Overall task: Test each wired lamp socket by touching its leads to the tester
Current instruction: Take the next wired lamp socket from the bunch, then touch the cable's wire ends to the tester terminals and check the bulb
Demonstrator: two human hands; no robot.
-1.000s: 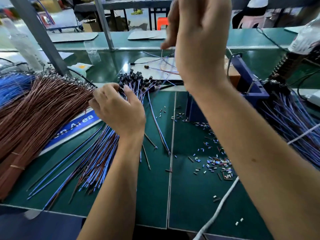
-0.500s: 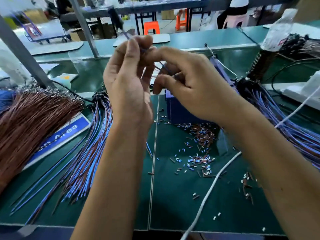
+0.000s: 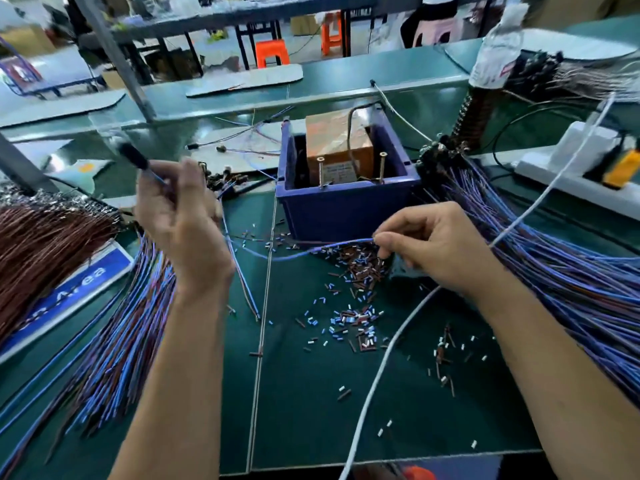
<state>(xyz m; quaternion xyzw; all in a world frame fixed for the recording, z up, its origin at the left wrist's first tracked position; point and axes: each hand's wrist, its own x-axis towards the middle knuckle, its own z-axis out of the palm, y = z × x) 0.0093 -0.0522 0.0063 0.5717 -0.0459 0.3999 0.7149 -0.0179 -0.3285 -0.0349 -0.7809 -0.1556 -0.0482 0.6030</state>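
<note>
While the black lamp socket (image 3: 133, 157) sticks up and to the left out of the left hand (image 3: 180, 220), blurred but clear of the table, its blue and brown leads (image 3: 294, 252) run down behind that hand and sweep across to the right hand (image 3: 433, 247), which pinches their free ends between thumb and curled fingertips just above the green table (image 3: 311, 393); the left hand's fingers are likewise curled round the leads just below the socket, with its back toward the camera, so both hands hold the same wired piece at opposite ends. The right hand's pinch lies close in front of the blue bin (image 3: 346, 206), which holds the brown boxed tester (image 3: 337, 147) with two upright screws (image 3: 382, 167) standing near its front edge; the lead ends are near the bin but apart from the screws. Under and beside the right hand a litter of small cut insulation bits (image 3: 353, 317) in blue, brown and white is scattered over the table. To the left lies a fanned pile of blue and brown wired sockets (image 3: 117, 341), and farther left a bundle of brown wires (image 3: 41, 247) over a blue sign (image 3: 76, 296). To the right, another large sheaf of blue-purple wires (image 3: 571, 271) spreads out, crossed by a white cord (image 3: 381, 368), with a white power strip (image 3: 571, 168) behind
</note>
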